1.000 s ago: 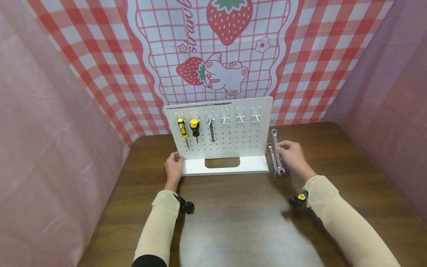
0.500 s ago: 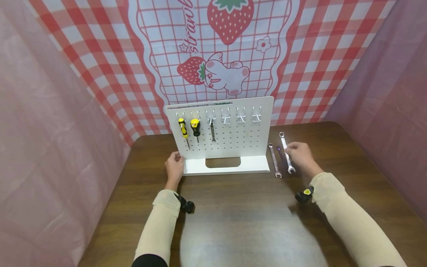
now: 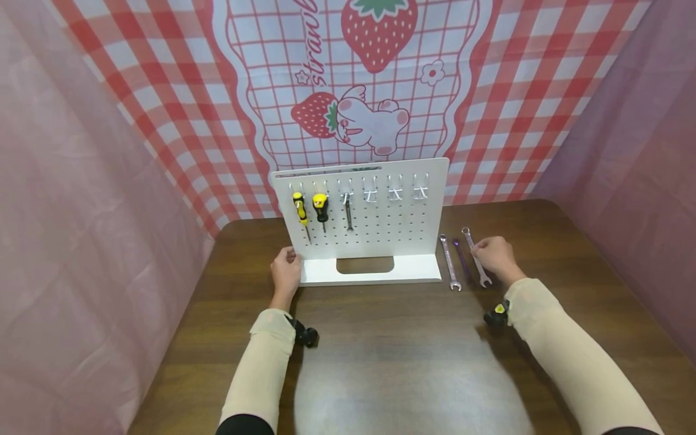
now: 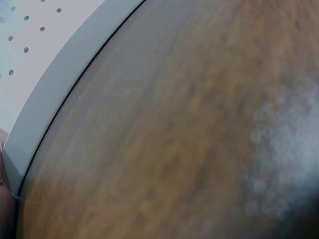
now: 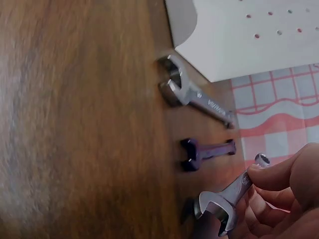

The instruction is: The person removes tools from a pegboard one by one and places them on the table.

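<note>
Shiny metal shows between thumb and fingers of the right hand (image 3: 496, 255), which pinches the outer wrench (image 3: 478, 264) by its shaft, nearer the ring end, at the right of the pegboard (image 3: 380, 234). This wrench looks stiff, probably not heavy, and its polished face may slip, so the mid-shaft seems the good place to hold. Beside it lie a purple wrench (image 5: 212, 150) and another silver wrench (image 5: 207, 103) on the table (image 3: 380, 350). The left hand (image 3: 286, 272) grips the pegboard's left edge; its hooks (image 3: 396, 193) carry two yellow-black screwdrivers (image 3: 301, 209) and a small wrench (image 3: 349, 216).
</note>
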Demonstrator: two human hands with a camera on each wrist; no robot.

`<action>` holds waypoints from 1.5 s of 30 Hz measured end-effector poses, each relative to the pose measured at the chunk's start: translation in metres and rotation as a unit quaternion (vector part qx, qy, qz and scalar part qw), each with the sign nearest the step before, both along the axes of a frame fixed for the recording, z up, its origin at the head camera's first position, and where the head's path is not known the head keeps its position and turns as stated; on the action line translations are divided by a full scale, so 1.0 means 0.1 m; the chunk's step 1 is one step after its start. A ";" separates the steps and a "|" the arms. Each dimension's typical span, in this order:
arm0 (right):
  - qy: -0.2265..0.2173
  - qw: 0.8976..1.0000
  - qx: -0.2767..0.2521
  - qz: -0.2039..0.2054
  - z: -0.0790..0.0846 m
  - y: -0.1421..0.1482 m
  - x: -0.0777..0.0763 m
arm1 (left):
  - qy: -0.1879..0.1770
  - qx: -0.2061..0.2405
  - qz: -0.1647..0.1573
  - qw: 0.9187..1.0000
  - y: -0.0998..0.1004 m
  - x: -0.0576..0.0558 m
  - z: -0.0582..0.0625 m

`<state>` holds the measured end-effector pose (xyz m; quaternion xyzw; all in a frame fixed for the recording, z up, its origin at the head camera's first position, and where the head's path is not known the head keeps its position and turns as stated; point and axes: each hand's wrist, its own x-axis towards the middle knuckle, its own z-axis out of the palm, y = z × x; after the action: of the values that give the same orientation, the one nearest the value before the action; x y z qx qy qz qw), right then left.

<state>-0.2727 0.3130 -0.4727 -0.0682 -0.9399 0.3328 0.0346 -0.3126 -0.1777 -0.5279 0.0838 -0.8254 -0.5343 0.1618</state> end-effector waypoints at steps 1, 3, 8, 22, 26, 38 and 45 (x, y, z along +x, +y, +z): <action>-0.003 1.000 0.004 -0.001 0.00 0.01 0.00 | -0.001 0.000 0.001 1.000 0.01 0.00 0.00; -0.009 1.000 0.010 0.000 -0.01 0.02 0.01 | -0.001 0.001 0.001 1.000 0.02 0.01 0.01; -0.014 1.000 0.027 0.007 -0.03 0.05 0.00 | 0.002 -0.001 0.000 1.000 0.03 -0.01 0.02; -0.021 0.998 0.060 -0.019 -0.05 0.04 -0.04 | 0.001 -0.005 0.005 1.000 0.02 -0.02 0.02; -0.029 0.997 0.069 -0.027 -0.05 0.02 -0.04 | 0.005 -0.003 0.003 1.000 0.01 -0.01 0.02; -0.024 0.998 0.054 -0.028 -0.02 -0.01 -0.01 | 0.005 -0.004 -0.001 1.000 0.02 0.01 0.02; 0.081 0.996 -0.002 -0.048 0.08 -0.23 -0.05 | 0.002 0.002 -0.001 1.000 0.00 0.00 0.01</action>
<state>-0.2774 0.2896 -0.4649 -0.0862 -0.9291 0.3368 0.1266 -0.3124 -0.1777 -0.5265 0.0824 -0.8241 -0.5362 0.1628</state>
